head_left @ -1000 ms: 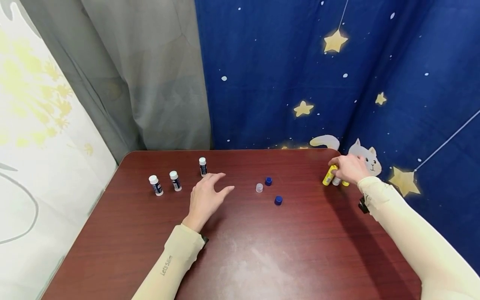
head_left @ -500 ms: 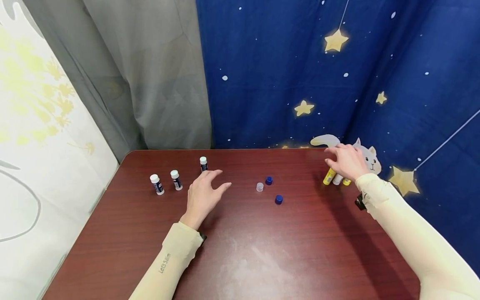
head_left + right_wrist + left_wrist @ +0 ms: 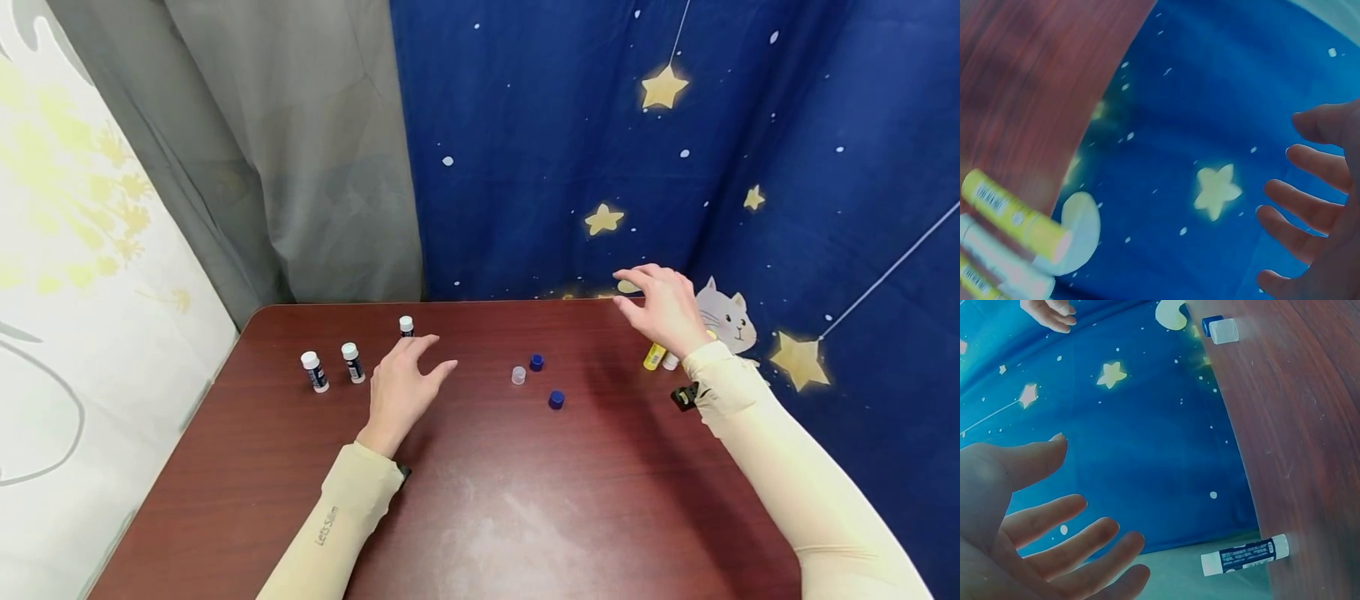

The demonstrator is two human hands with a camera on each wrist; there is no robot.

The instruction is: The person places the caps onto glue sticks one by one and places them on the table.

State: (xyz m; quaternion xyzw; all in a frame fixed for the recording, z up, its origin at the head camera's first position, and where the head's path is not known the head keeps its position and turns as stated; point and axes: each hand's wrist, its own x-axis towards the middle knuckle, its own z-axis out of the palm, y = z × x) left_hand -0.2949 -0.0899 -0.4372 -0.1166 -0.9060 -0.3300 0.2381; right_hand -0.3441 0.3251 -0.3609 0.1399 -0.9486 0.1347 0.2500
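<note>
My left hand [image 3: 401, 387] hovers over the table with thumb and fingers spread, holding nothing. Just beyond it stands a glue stick [image 3: 407, 325] with a navy label and white top, partly hidden in the head view. Two like it, a glue stick [image 3: 353, 363] and another glue stick [image 3: 315, 372], stand farther left. My right hand [image 3: 663, 310] is raised at the far right, fingers apart and nothing in them. Below it stand a yellow glue stick [image 3: 1016, 215], a white tube [image 3: 1004, 262] and a second yellow glue stick [image 3: 975, 281], close together; the hand partly covers them in the head view.
Between the hands lie a clear cap [image 3: 518, 376], a blue cap [image 3: 537, 362] and another blue cap [image 3: 557, 400] on the reddish-brown table [image 3: 480, 500]. A starry blue curtain [image 3: 525, 167] and a grey curtain [image 3: 330, 167] hang behind the far edge.
My right hand has let go of the yellow glue stick, risen and moved left, its fingers spreading. The left hand has drifted slightly left. The tubes and caps stay put.
</note>
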